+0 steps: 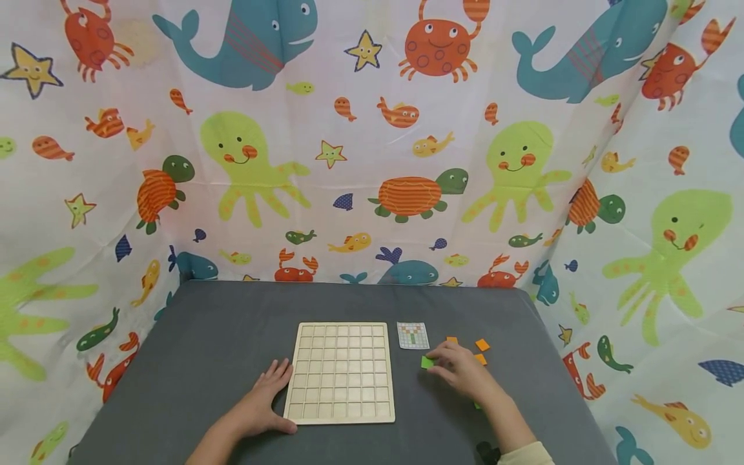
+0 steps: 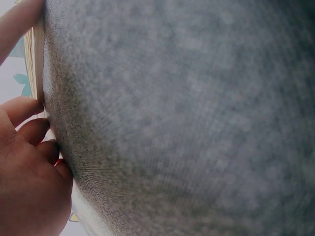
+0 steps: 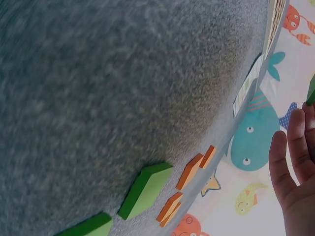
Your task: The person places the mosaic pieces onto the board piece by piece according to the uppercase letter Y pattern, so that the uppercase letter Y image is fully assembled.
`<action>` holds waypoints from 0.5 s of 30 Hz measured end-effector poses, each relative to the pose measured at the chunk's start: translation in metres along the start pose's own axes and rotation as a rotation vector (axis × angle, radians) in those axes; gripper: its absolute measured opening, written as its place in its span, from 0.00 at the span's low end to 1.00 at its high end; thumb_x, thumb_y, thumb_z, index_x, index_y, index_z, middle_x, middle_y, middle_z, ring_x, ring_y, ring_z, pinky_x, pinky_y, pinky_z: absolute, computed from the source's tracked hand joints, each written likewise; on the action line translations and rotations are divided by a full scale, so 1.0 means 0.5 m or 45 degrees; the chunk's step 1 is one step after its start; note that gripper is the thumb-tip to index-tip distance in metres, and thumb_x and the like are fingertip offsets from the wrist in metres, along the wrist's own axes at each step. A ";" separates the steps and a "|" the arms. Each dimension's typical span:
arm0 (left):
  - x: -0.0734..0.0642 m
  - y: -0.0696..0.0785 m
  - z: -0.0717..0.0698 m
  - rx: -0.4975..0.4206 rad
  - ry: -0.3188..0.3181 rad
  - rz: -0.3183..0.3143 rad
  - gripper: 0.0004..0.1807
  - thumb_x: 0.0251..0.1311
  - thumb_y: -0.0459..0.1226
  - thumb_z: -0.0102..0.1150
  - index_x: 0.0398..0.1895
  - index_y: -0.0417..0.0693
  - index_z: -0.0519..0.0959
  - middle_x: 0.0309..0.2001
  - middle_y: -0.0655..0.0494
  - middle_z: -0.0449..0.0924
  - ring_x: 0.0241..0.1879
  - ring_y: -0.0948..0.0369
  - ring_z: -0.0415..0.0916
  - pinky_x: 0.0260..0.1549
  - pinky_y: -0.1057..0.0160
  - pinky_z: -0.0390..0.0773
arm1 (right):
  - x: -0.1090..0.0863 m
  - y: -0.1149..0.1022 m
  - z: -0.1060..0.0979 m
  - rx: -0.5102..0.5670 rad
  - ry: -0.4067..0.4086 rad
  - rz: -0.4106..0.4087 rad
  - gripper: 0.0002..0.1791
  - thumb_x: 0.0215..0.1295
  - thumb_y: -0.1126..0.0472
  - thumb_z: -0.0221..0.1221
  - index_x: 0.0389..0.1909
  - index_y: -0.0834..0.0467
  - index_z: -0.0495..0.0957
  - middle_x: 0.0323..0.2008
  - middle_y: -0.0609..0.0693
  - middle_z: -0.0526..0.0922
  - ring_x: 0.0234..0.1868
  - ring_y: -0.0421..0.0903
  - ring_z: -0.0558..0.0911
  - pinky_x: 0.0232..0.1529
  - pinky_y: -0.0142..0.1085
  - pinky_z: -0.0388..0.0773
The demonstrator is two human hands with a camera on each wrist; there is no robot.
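A light wooden grid board [image 1: 343,374] lies flat on the grey table. Along its left edge rests my left hand [image 1: 261,403], fingers extended at the upper side and thumb at the lower left corner; the left wrist view shows those fingers [image 2: 24,110] against the board's side. To the right of the board, my right hand [image 1: 465,371] pinches a green square tile [image 1: 427,362] between thumb and fingers, above the table. Only a sliver of that tile [image 3: 312,91] shows in the right wrist view.
Just right of the board lies a small printed pattern card [image 1: 413,336]. Several orange tiles [image 1: 482,345] lie beyond my right hand, partly hidden by it. Green tiles [image 3: 145,191] lie on the table nearer my right forearm. A sea-animal curtain [image 1: 349,161] stands behind the table.
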State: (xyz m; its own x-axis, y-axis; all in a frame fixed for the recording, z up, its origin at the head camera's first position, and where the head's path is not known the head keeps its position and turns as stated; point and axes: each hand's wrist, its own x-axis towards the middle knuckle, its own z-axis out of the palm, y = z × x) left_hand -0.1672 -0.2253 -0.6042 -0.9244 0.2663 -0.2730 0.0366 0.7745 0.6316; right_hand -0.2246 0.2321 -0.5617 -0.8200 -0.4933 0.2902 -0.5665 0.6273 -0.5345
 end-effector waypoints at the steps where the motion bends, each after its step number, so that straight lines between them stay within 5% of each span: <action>1: 0.001 -0.001 0.000 0.004 0.000 -0.002 0.73 0.27 0.57 0.85 0.79 0.41 0.55 0.81 0.43 0.46 0.81 0.41 0.34 0.75 0.34 0.42 | 0.001 -0.002 0.001 0.005 0.004 -0.008 0.12 0.58 0.63 0.72 0.43 0.55 0.87 0.39 0.45 0.83 0.32 0.33 0.76 0.31 0.30 0.78; 15: -0.002 0.002 -0.002 -0.018 0.002 0.006 0.73 0.28 0.56 0.85 0.79 0.41 0.55 0.81 0.42 0.46 0.80 0.40 0.34 0.75 0.34 0.41 | 0.018 -0.022 0.021 0.006 -0.053 0.052 0.13 0.57 0.61 0.73 0.45 0.54 0.87 0.39 0.45 0.82 0.34 0.38 0.79 0.34 0.30 0.79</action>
State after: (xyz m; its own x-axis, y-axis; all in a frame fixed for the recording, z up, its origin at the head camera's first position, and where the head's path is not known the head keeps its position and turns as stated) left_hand -0.1667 -0.2254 -0.6028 -0.9248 0.2692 -0.2688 0.0357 0.7649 0.6432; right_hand -0.2249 0.2142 -0.5615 -0.8383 -0.4921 0.2349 -0.5321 0.6445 -0.5490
